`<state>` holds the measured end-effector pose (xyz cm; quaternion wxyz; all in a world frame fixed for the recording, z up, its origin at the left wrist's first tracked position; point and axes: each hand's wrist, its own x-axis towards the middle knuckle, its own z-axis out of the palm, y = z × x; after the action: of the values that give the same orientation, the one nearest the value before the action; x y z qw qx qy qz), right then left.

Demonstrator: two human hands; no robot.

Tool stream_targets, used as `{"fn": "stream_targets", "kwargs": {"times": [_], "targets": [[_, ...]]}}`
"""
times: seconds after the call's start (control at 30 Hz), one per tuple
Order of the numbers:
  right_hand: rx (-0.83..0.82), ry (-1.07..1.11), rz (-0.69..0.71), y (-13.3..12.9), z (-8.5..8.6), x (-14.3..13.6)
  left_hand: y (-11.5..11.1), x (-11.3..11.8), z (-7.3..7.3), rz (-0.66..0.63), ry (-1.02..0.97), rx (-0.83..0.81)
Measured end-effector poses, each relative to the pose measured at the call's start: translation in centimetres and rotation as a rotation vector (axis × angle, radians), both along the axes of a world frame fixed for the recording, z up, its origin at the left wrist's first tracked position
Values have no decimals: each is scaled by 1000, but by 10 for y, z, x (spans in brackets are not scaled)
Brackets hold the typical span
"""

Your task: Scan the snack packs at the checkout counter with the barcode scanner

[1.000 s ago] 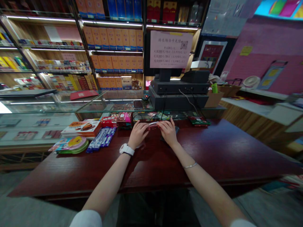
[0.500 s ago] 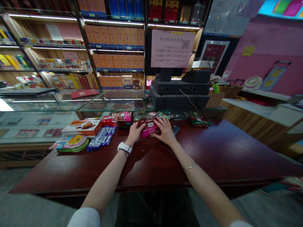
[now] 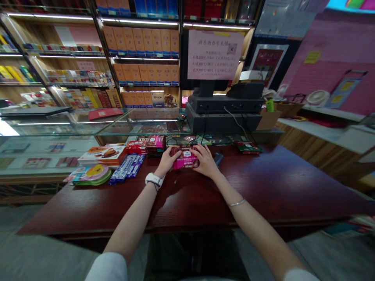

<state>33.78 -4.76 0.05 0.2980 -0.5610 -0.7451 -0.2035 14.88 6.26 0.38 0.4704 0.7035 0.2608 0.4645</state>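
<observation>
A pink and brown chocolate packet (image 3: 186,158) is held between my two hands above the dark red desk (image 3: 263,187). My left hand (image 3: 166,160) grips its left end, thumb on the front. On the right end, my right hand (image 3: 206,160) has its fingers over the top edge and side. Left of my left hand lies a stack of similar pink and red packets (image 3: 154,143). Blue-wrapped bars (image 3: 127,168) rest further left, beside an orange and white box (image 3: 102,155) and round colourful packs (image 3: 93,174).
Behind the desk runs a glass counter (image 3: 140,114) with a monitor and black register (image 3: 224,117). Green packets (image 3: 249,147) lie at the desk's back right. A dark phone-like object (image 3: 217,158) is partly hidden by my right hand. Stocked shelves stand behind.
My right hand has closed in on the packet's right end, its fingers less spread. The packet now sits straighter, with its printed front facing me more. The camera view has shifted slightly.
</observation>
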Motion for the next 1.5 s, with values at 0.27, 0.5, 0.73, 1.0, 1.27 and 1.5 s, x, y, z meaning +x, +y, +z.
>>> {"fn": "stream_targets", "kwargs": {"times": [0.27, 0.5, 0.73, 1.0, 1.27, 1.5], "targets": [[74, 16, -68, -1, 4, 5, -21, -13, 20, 133, 532, 874], [79, -1, -70, 0, 3, 8, -22, -9, 12, 198, 567, 995], [40, -46, -139, -17, 11, 9, -29, 3, 16, 232, 531, 988], [70, -80, -335, -70, 22, 50, -57, 68, 37, 204, 448, 1074], [32, -84, -559, -125, 16, 123, -91, 166, 39, 76, 425, 1057], [-56, -59, -694, -147, -1, 181, -120, 238, 22, 58, 484, 986]]}}
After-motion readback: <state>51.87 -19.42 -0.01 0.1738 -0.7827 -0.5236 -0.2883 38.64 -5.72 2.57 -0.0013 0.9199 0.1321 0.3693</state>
